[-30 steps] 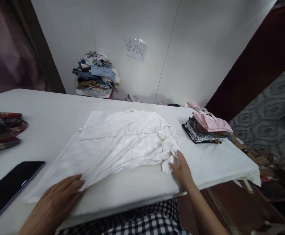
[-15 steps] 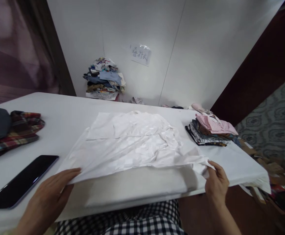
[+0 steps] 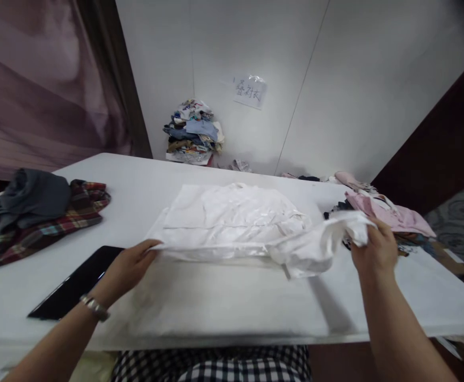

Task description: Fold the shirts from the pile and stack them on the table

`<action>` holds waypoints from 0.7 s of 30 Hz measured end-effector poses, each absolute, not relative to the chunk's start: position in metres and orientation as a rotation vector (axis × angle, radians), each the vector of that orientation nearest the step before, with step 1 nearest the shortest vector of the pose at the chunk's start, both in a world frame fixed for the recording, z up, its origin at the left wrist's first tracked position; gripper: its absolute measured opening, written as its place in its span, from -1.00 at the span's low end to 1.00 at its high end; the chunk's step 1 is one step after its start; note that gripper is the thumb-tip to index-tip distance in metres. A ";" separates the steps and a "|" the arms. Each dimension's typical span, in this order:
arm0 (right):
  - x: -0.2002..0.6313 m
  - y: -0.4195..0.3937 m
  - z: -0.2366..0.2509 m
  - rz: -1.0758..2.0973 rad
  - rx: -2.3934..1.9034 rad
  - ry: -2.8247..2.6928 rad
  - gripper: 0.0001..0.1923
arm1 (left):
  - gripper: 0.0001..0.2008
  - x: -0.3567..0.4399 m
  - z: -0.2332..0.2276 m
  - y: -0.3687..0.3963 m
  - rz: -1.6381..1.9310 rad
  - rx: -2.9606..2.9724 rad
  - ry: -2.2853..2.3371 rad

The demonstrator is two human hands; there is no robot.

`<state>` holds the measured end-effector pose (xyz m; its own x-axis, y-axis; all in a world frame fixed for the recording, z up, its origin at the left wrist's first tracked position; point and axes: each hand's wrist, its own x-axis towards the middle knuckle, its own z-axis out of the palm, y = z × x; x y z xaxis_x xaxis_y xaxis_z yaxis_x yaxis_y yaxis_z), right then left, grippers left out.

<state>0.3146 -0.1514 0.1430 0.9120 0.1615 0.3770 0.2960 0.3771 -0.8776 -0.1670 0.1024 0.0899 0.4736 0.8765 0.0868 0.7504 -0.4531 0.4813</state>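
A white shirt (image 3: 235, 217) lies spread on the white-covered table (image 3: 224, 302), its near edge lifted between my two hands. At the shirt's near left corner, my left hand (image 3: 136, 260) pinches the cloth between thumb and fingers. My right hand (image 3: 377, 244) is closed on the other end, the sleeve side, and holds it raised above the table. That end hangs bunched and a little blurred, in front of the folded pile on the right. The far part of the shirt rests on the table with wrinkles.
A black phone (image 3: 76, 284) lies beside my left forearm. A grey garment (image 3: 36, 196) and a plaid shirt (image 3: 84, 207) sit at the left. Folded clothes topped with pink (image 3: 395, 215) stand at the right. A tall clothes pile (image 3: 194, 132) is by the wall, below a paper sign (image 3: 250, 92).
My right hand has lifted its end of the white shirt up and away from me. My left hand has moved forward with its corner, folding the near edge over. The view has shifted left.
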 end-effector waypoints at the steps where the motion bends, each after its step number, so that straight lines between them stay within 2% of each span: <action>1: 0.324 -0.127 0.155 -0.060 -1.160 -0.469 -0.77 | -0.62 -0.157 0.096 0.116 0.451 2.363 1.363; 5: 0.357 -0.034 0.193 0.044 -1.210 -0.488 -0.84 | -0.61 -0.107 0.113 0.172 0.366 2.526 1.374; 8: 0.370 0.014 0.199 0.180 -1.367 -0.524 -0.56 | -0.59 -0.071 0.114 0.204 0.225 2.561 1.465; 11: 0.365 0.031 0.179 0.286 -1.568 -0.614 -0.32 | -0.53 -0.051 0.106 0.215 0.225 2.574 1.521; 13: 0.354 0.022 0.152 0.300 -1.652 -0.652 -0.34 | -0.50 -0.050 0.096 0.209 0.249 2.608 1.501; 17: 0.323 -0.038 0.085 0.269 -1.823 -0.824 -0.50 | -0.52 -0.083 0.070 0.181 0.352 2.750 1.330; 21: 0.298 -0.121 0.032 0.168 -2.091 -0.973 -0.36 | -0.51 -0.132 0.051 0.154 0.445 2.692 1.399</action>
<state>0.2981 -0.1208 0.0318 0.6944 0.6911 0.2004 0.5840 -0.3786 -0.7180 -0.1320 0.1538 0.0510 0.5422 0.8109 0.2199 0.7891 -0.5814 0.1983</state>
